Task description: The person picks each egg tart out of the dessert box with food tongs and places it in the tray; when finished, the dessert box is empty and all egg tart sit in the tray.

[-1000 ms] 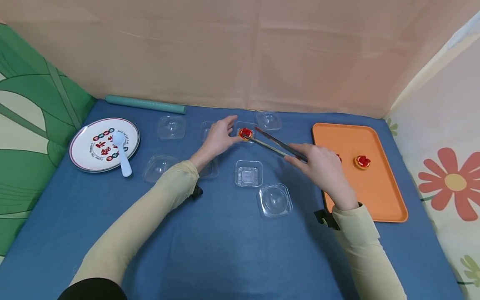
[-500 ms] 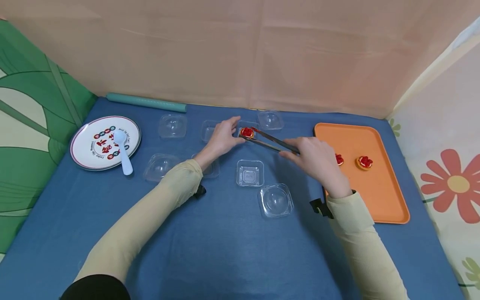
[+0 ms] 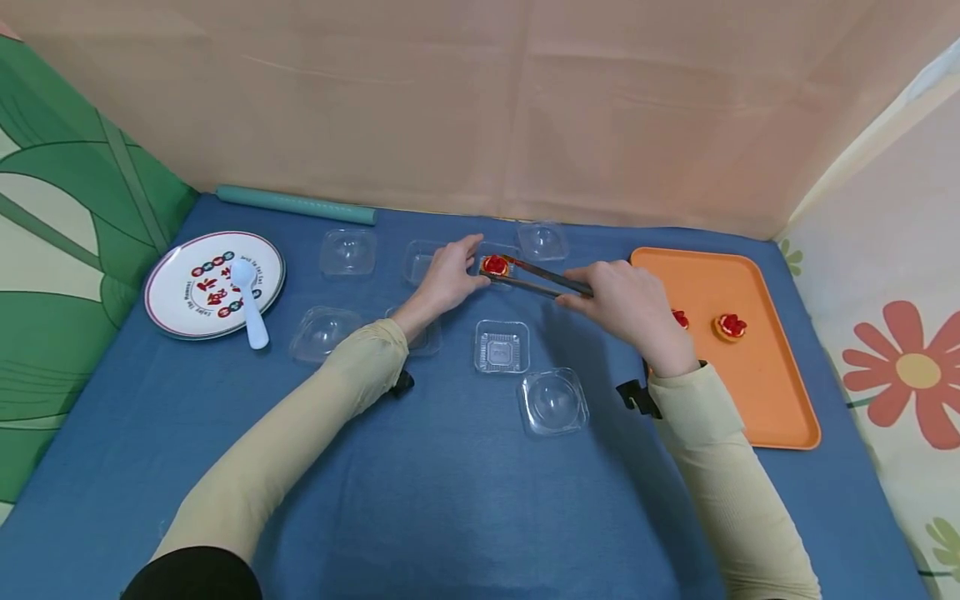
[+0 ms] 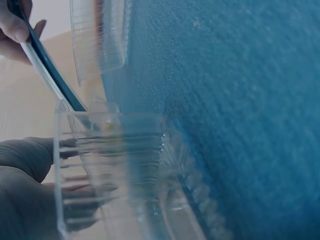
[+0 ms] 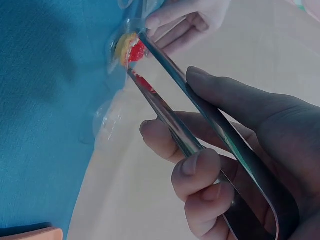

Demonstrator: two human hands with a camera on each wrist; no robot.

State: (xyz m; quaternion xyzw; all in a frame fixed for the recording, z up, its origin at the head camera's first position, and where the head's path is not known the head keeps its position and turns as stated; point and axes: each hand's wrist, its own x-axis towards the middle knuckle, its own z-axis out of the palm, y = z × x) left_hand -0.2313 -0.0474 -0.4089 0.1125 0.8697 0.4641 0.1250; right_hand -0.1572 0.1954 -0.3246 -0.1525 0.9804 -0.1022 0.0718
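Note:
A small tart with red topping [image 3: 495,265] sits in a clear plastic box [image 3: 500,247] near the middle back. My left hand [image 3: 447,275] holds this box's left side, thumb at the near corner and fingers toward the far one. My right hand [image 3: 624,300] grips long metal tongs [image 3: 551,277], thumb on one arm and fingers round the other. The tong tips flank the tart and carry red smears, plain in the right wrist view beside the tart [image 5: 131,50]. In the left wrist view, a near clear box [image 4: 120,145] partly covers the left fingers.
Several clear boxes [image 3: 502,346] and domed lids [image 3: 553,402] surround the hands. An orange tray [image 3: 757,408] at right bears tarts [image 3: 729,327], one partly behind the right hand. At left is a plate [image 3: 172,304] with a spoon [image 3: 250,308]; a teal rod [image 3: 296,204] lies behind.
My right hand has shifted slightly left and up with the tongs. Their tips have moved to either side of the tart. My left hand has stayed at the box.

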